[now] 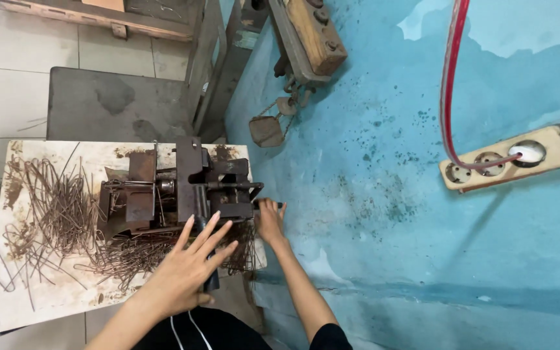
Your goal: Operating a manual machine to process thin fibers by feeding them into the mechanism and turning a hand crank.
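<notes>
Rusty brown wire pieces (66, 214) are lying in a loose heap across the white worktop (46, 304), at the lower left of the frame, spreading from the far left edge up to and under the small iron bending machine (183, 191) at frame centre. Keeping the stock beside the machine probably puts it within easy reach.

Left hand (186, 269) is hovering over the near edge of the machine, fingers spread and straight, open and holding nothing; the palm is covering a dark upright handle (211, 280), so contact there cannot be told.

Right hand (269, 220) is closing around the end of a thin horizontal lever (241, 186) sticking out of the machine's right side, just beside the blue wall (371, 181). The grip at the far end probably gives the most leverage.

Upper right: a cream socket strip (513, 159) is hanging on the wall with a red cable (450, 78) plugged in, well apart from both hands.

Upper centre: a wooden block on a metal frame (309, 39) is leaning against the wall.
</notes>
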